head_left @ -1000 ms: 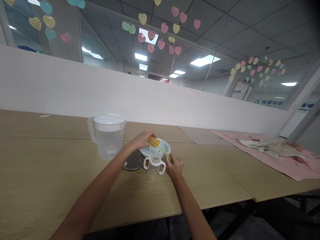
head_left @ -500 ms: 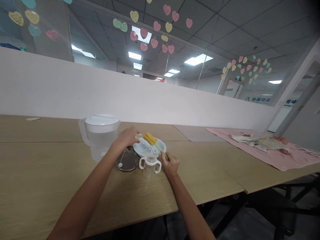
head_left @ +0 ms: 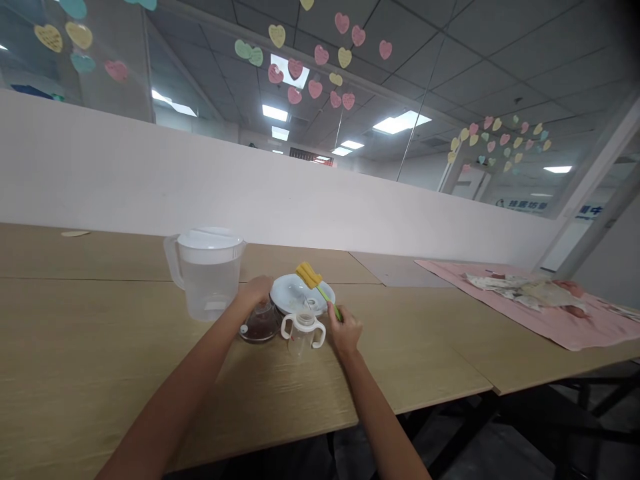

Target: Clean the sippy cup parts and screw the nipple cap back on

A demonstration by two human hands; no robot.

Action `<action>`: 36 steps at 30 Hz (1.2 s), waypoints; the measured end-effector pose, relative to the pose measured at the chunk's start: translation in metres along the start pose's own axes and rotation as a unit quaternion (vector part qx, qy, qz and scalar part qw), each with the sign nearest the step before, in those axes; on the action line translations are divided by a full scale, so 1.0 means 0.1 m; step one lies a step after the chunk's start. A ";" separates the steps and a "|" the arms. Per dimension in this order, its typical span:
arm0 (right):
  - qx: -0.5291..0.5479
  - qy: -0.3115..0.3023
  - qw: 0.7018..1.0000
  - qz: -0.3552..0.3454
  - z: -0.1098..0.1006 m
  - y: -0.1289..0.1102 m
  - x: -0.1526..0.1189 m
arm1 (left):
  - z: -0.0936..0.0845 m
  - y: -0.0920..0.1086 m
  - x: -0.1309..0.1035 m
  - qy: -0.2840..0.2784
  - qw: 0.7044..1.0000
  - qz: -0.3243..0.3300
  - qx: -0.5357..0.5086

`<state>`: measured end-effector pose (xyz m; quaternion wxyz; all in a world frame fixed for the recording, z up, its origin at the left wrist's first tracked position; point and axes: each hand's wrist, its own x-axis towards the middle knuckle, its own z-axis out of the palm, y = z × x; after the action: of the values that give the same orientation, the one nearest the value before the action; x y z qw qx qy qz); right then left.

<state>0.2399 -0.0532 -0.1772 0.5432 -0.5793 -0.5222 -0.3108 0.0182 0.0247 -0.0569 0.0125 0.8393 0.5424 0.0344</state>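
Observation:
My right hand grips the green handle of a brush with a yellow sponge head, which is held over a white bowl. My left hand is closed round the top of a clear item, whose outline is hard to make out, above a dark round dish. Between my hands, in front of the bowl, stands a clear bottle with two white handles. Small clear parts lie in the bowl. Left of my left hand is a lidded clear pitcher.
A pink cloth with crumpled light fabric on it covers the table's right part. Beside it lies a grey sheet. The wooden table meets a white wall behind. A small flat piece lies at the far left.
My left hand has moved from the bowl's left edge down over the dark dish, with the clear item now standing on it. The brush stays in my right hand, its head over the bowl.

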 end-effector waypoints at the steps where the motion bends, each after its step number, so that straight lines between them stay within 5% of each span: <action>1: 0.000 -0.001 1.000 0.000 0.00 0.00 0.00 | 0.01 -0.01 0.01 0.007 1.000 0.001 -0.001; 7: -0.005 0.006 1.000 -0.006 0.00 0.00 0.01 | -0.05 -0.09 0.04 0.035 0.998 0.024 -0.038; 11: -0.008 0.008 1.000 -0.005 -0.01 -0.01 0.02 | -0.07 0.06 0.06 0.040 0.993 0.082 -0.073; 18: -0.019 0.000 1.000 0.008 -0.01 -0.01 0.00 | 0.22 0.38 0.09 0.047 0.984 0.114 -0.128; 25: -0.017 -0.015 1.000 0.017 -0.01 0.01 0.00 | 0.19 0.25 0.18 0.106 0.965 0.095 -0.219; 28: -0.004 -0.015 1.000 0.020 -0.03 -0.01 0.01 | 0.04 0.16 0.18 0.133 0.938 0.096 -0.306; 33: 0.013 -0.009 1.000 -0.007 -0.03 -0.03 0.01 | -0.28 0.09 0.01 0.121 0.827 0.145 -0.530; 36: 0.012 0.002 1.000 -0.024 -0.02 -0.02 0.01 | -0.43 0.14 -0.14 0.105 0.819 0.177 -0.536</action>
<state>0.2391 -0.0549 -0.1754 0.5432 -0.5598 -0.5386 -0.3185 0.0217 0.0053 -0.0136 0.3973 0.7729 0.2784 0.4089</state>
